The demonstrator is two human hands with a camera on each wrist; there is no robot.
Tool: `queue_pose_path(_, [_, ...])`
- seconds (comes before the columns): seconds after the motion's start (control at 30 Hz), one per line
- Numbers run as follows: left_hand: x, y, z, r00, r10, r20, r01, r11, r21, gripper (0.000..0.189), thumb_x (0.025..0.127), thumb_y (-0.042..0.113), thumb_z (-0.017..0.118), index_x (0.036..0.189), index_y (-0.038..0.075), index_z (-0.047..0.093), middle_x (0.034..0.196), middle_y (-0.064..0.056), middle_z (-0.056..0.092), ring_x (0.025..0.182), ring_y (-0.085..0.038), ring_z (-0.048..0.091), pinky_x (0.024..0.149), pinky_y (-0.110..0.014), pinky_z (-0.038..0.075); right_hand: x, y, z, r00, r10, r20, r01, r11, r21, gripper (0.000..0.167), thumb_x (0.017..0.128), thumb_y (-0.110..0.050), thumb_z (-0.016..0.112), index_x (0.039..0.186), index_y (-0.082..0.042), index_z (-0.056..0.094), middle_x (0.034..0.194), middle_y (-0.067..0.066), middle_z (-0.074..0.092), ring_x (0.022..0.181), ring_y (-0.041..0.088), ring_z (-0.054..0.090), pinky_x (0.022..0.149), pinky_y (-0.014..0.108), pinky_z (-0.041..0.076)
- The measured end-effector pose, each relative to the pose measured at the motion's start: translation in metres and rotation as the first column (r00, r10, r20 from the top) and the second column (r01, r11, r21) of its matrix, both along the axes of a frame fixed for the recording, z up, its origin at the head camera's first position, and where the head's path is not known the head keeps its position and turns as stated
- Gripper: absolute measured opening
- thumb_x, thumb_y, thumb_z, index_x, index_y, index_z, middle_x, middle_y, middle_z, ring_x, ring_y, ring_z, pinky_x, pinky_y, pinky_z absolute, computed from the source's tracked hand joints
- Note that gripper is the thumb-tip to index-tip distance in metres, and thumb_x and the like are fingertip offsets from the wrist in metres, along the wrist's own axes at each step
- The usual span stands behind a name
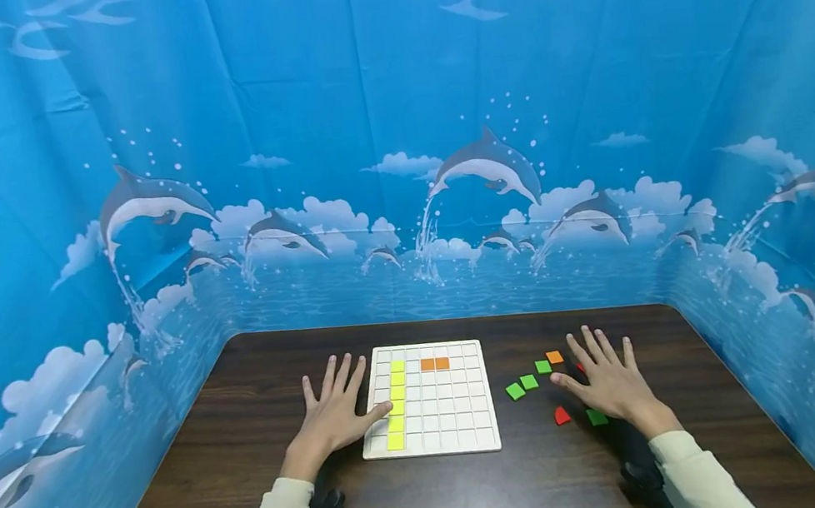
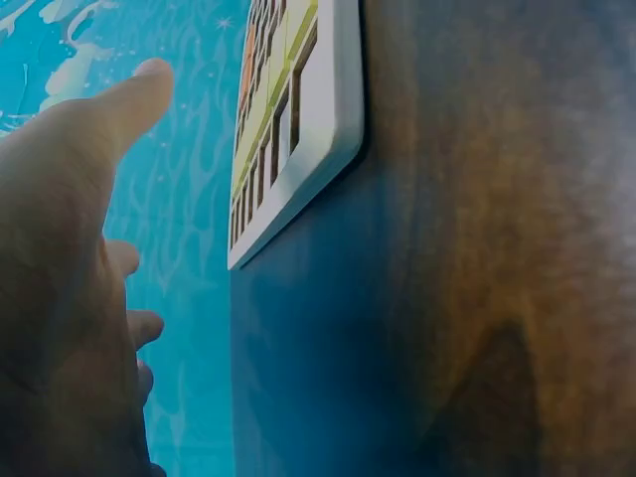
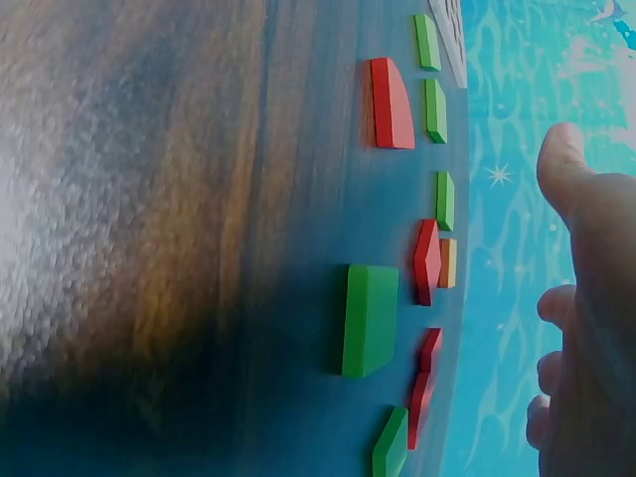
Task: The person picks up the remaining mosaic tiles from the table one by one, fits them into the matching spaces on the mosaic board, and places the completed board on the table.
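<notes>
both my hands are spread wide, nothing in either; here's my left hand (image 1: 331,418), fingers fanned toward the far edge of the tabletop (image 1: 473,498), thumb reaching over the left edge of the white grid board (image 1: 449,421); the board lies near that far edge, a touch left of its middle, yellow tiles (image 1: 397,392) in a column down its left side, two orange tiles (image 1: 428,365) side by side; over here my right hand (image 1: 611,382) hangs above loose pieces; three green tiles (image 1: 529,382) lie boardward, a red tile (image 1: 562,416) closer to the near edge
</notes>
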State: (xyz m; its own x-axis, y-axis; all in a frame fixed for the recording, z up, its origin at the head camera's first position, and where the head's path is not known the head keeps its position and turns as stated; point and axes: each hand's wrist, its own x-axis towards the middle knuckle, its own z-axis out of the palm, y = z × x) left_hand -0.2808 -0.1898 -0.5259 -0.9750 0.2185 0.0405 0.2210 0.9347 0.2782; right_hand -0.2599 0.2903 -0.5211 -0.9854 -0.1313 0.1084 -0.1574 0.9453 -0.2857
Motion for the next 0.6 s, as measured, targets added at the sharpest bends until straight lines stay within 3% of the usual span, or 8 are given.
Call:
queue_pose_path(0.13, [0.010,-0.003,-0.002,1.000,-0.022,0.013,0.022,1.000,0.018,0.107,0.094,0.076,0.060,0.173,0.016,0.020,0.180,-0.016,0.015,0.167,-0.044,0.004,0.123,-0.082,-0.004,-0.002,-0.007,-0.003,0.999,0.010,-0.040,-0.010,1.000,0.005,0.088,0.102,-0.058,0.062,0.164,0.000,0.039,0.170,0.033,0.028,0.159,0.056,0.021,0.126,0.079,0.002])
queue_pose_path(0.23, [0.019,-0.007,-0.004,0.999,-0.027,0.045,0.026,0.999,0.020,0.107,0.094,0.073,0.064,0.171,0.011,0.024,0.179,-0.017,0.018,0.167,-0.044,0.007,0.123,-0.082,-0.001,-0.004,-0.013,-0.009,0.997,0.018,-0.068,-0.017,1.000,0.021,0.072,0.104,-0.048,0.067,0.156,0.000,0.052,0.159,0.031,0.050,0.151,0.054,0.039,0.124,0.076,0.022])
queue_pose_path(0.33, [0.030,-0.011,-0.009,0.993,-0.042,0.107,0.040,0.999,0.029,0.106,0.095,0.071,0.065,0.170,0.008,0.025,0.179,-0.017,0.018,0.167,-0.044,0.007,0.124,-0.081,-0.002,-0.001,-0.016,-0.018,0.997,0.004,-0.078,-0.002,1.000,0.028,0.052,0.102,-0.035,0.073,0.142,-0.002,0.067,0.138,0.025,0.069,0.131,0.049,0.059,0.111,0.069,0.046])
queue_pose_path(0.4, [0.035,-0.009,-0.012,0.988,-0.061,0.141,0.054,0.997,0.050,0.106,0.095,0.070,0.065,0.170,0.007,0.025,0.179,-0.016,0.018,0.167,-0.043,0.007,0.124,-0.081,-0.002,0.002,-0.015,-0.022,0.994,-0.011,-0.110,0.013,1.000,0.020,0.038,0.100,-0.027,0.076,0.130,-0.004,0.075,0.125,0.020,0.076,0.113,0.042,0.066,0.098,0.062,0.055])
queue_pose_path(0.5, [0.040,-0.005,-0.014,0.977,-0.093,0.193,0.077,0.993,0.088,0.107,0.094,0.071,0.066,0.171,0.008,0.024,0.180,-0.014,0.016,0.167,-0.042,0.006,0.124,-0.081,-0.003,0.002,-0.007,-0.022,0.984,-0.037,-0.173,0.038,0.999,0.004,0.024,0.096,-0.017,0.079,0.117,-0.006,0.080,0.113,0.014,0.078,0.096,0.032,0.065,0.082,0.053,0.059])
queue_pose_path(0.6, [0.041,0.002,-0.011,0.970,-0.108,0.219,0.082,0.989,0.125,0.109,0.093,0.070,0.068,0.170,0.008,0.025,0.180,-0.013,0.016,0.167,-0.042,0.007,0.124,-0.080,-0.003,-0.001,0.004,-0.014,0.970,-0.068,-0.232,0.067,0.998,-0.013,0.016,0.095,-0.009,0.077,0.110,-0.006,0.081,0.107,0.013,0.076,0.090,0.030,0.063,0.073,0.049,0.058])
